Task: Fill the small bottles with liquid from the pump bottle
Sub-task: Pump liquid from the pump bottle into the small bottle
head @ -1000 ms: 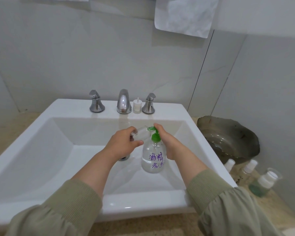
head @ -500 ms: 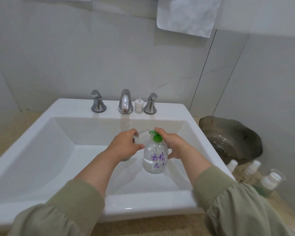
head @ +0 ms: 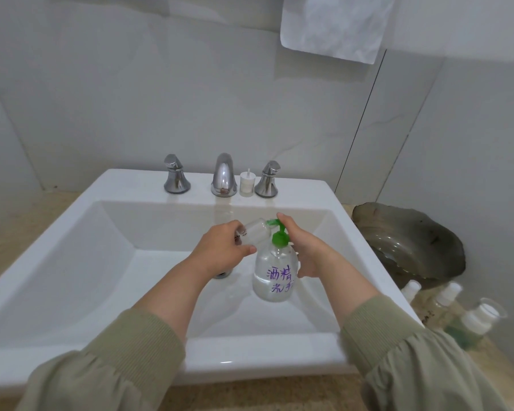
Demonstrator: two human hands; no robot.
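Frame centre, over the sink [head: 72, 262]: my left hand [head: 223, 250] grips a small clear bottle [head: 255, 232], tilted, with its mouth at the green spout. My right hand [head: 306, 250] is curled round the pump bottle [head: 275, 277], forefinger on the pump head. Capped bottles [head: 475, 318] stand lower right.

- My right hand [head: 306, 253] has eased off. Its index finger sits higher than half a second ago, when it was pushed down.
- The green pump head [head: 275, 225] of the pump bottle [head: 273, 274] has risen again, and its stem shows above the collar, beside the small bottle [head: 255, 231] my left hand [head: 220, 250] holds.
- My view has drifted, so the tap [head: 223, 176] sits slightly further right.
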